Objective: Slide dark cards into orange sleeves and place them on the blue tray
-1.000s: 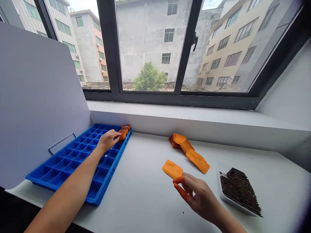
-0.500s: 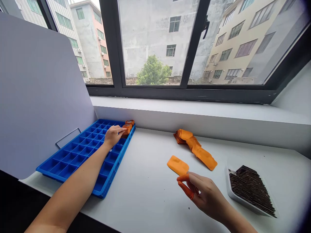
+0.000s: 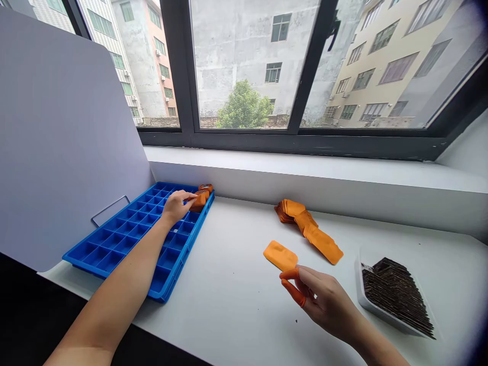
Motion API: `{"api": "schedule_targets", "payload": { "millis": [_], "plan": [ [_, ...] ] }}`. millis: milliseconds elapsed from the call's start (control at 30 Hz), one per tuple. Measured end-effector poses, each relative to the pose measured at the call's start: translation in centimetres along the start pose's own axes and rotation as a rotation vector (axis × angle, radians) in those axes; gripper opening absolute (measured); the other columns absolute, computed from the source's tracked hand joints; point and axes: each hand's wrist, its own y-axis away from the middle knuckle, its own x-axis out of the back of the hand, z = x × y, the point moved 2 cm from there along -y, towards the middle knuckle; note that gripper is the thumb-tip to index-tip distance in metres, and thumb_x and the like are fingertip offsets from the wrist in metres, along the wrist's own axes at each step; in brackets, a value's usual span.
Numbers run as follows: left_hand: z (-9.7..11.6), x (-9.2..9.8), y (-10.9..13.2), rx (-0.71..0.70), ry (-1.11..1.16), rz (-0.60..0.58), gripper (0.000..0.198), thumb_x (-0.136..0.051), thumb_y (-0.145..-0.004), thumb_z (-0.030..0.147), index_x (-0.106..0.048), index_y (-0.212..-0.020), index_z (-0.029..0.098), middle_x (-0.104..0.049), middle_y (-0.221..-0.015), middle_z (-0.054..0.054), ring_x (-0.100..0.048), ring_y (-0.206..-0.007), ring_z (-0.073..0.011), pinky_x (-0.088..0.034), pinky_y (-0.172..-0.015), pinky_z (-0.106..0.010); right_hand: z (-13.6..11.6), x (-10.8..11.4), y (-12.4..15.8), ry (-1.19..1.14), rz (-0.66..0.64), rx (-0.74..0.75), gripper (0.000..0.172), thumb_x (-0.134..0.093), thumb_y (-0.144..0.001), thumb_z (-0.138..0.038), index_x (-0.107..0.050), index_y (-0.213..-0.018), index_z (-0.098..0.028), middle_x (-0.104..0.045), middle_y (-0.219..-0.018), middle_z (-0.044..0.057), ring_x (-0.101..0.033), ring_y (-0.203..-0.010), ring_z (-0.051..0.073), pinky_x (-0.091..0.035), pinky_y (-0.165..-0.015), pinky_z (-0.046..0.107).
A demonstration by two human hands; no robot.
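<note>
At the far right corner of the blue compartment tray (image 3: 164, 294), my left hand (image 3: 175, 207) pinches an orange packet (image 3: 199, 202) between thumb and fingers. Other orange packets (image 3: 206, 187) stand in the compartment behind it. My right hand (image 3: 324, 300) hovers over the white table with orange finger cots on thumb and forefinger. Its thumb and forefinger are apart, with nothing seen between them. Just beyond these fingertips lies a single flat orange pouch (image 3: 280, 255). Farther back, a fanned pile of flat orange pouches (image 3: 322, 244) rests on the table.
A clear plastic box (image 3: 375, 311) at the right holds a row of thin dark brown pieces (image 3: 398, 297). A tall white panel (image 3: 68, 137) with a metal wire bracket (image 3: 110, 209) stands behind the tray's left side. The window sill (image 3: 290, 168) bounds the table's back.
The whole view has shifted slightly. My left hand stays at the orange packet in the tray, and my right hand keeps nearly the same place by the single pouch.
</note>
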Motion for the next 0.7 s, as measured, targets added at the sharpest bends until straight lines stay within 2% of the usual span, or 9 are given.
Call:
{"api": "schedule_targets", "payload": {
  "millis": [167, 467, 700],
  "plan": [
    [0.18, 0.62, 0.27, 0.015, 0.057, -0.035, 0.020, -0.071, -0.095, 0.038, -0.086, -0.098, 0.025, -0.081, -0.091, -0.006, -0.072, -0.079, -0.0232, -0.059, -0.079, -0.037, -0.08, 0.05, -0.04, -0.002, -0.005, -0.002, 0.013, -0.059, -0.106, -0.030, -0.070, -0.101, -0.025, -0.053, -0.065, -0.005, -0.047, -0.051, 0.012, -0.039, -0.050, 0.026],
    [0.24, -0.28, 0.65, 0.076, 0.099, 0.004, 0.020, -0.072, -0.095, 0.038, -0.086, -0.095, 0.023, -0.085, -0.100, -0.007, -0.079, -0.094, -0.0271, -0.063, -0.087, -0.040, 0.12, -0.07, 0.14, 0.024, -0.010, 0.009, 0.012, -0.060, -0.107, -0.030, -0.070, -0.103, -0.025, -0.050, -0.065, -0.006, -0.044, -0.052, 0.012, -0.039, -0.051, 0.026],
    [0.33, -0.02, 0.35, 0.097, 0.094, -0.011, 0.019, -0.075, -0.090, 0.039, -0.086, -0.092, 0.024, -0.085, -0.097, -0.007, -0.078, -0.089, -0.0273, -0.063, -0.085, -0.039, 0.02, -0.14, 0.13, 0.026, -0.024, 0.002, 0.014, -0.058, -0.107, -0.031, -0.070, -0.103, -0.025, -0.050, -0.065, -0.005, -0.042, -0.051, 0.012, -0.037, -0.050, 0.027]
  ]
}}
